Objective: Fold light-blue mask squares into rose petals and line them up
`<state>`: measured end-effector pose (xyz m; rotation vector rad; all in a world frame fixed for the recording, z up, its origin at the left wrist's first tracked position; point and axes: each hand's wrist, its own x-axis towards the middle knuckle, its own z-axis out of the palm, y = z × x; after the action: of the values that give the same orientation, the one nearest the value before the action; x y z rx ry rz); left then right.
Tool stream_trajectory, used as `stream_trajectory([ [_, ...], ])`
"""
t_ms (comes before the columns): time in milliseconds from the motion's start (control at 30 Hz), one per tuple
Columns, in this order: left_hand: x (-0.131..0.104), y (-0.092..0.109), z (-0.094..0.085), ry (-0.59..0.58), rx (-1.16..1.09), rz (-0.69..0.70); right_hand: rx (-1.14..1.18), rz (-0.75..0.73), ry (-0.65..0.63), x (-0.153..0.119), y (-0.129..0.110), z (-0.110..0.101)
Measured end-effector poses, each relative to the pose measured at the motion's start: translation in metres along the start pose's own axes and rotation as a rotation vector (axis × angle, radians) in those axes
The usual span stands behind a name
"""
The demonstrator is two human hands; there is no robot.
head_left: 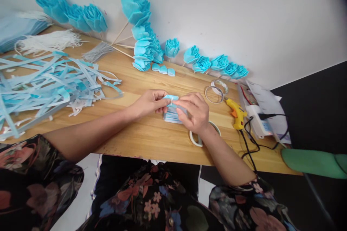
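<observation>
Blue piece (168,97), small and held above the wooden table (146,139), just over a stack of pale blue pieces (172,117). Head view: left hand (152,104) closed, pinching the piece by thumb and fingers; right hand (195,111) half curled, fingertips at the piece, actual grip or only contact, cannot tell. Work looks partly done: blue flowers (94,18) stand or lean along the wall, some on sticks (121,32), and look already formed; three small folded pieces (163,69) lie in a row on the table and look shaped. Piece in hand looks partway; stack beneath looks unworked, count unclear. Blue strips (67,79) heaped at left. Yellow glue gun (238,115) lies at right, neither hand on it, near rings (206,95); another white ring (192,138) partly behind the right wrist.
</observation>
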<state>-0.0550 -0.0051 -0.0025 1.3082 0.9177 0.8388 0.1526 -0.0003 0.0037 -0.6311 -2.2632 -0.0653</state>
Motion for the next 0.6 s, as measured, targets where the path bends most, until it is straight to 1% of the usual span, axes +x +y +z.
stream_trajectory([
  [67, -0.0005, 0.0015, 0.0003, 0.001, 0.051, 0.006, 0.051, 0.132, 0.039, 0.0014, -0.0011, -0.0027],
  [133, -0.0012, 0.0019, 0.0009, -0.015, 0.093, 0.023, 0.141, 0.272, 0.027, 0.0026, -0.0023, -0.0039],
  [200, -0.0017, 0.0008, 0.0014, -0.038, 0.127, 0.046, 0.282, 0.379, -0.061, 0.0038, -0.0034, -0.0031],
  [267, -0.0022, -0.0009, 0.0018, -0.051, 0.16, 0.075, 0.398, 0.45, -0.145, 0.0047, -0.0044, -0.0009],
  [333, -0.0029, -0.0021, 0.002, -0.059, 0.187, 0.1, 0.444, 0.504, -0.164, 0.005, -0.005, 0.0014],
  [433, -0.004, -0.0016, 0.002, -0.088, 0.201, 0.11, 0.47, 0.562, -0.144, 0.0039, -0.0046, 0.0034],
  [533, -0.004, -0.0008, 0.0021, -0.102, 0.205, 0.123, 0.503, 0.575, -0.138, 0.0014, -0.0046, 0.0037],
  [600, -0.0031, -0.0017, 0.0028, -0.077, 0.213, 0.135, 0.514, 0.571, -0.132, 0.0001, -0.0057, 0.0039],
])
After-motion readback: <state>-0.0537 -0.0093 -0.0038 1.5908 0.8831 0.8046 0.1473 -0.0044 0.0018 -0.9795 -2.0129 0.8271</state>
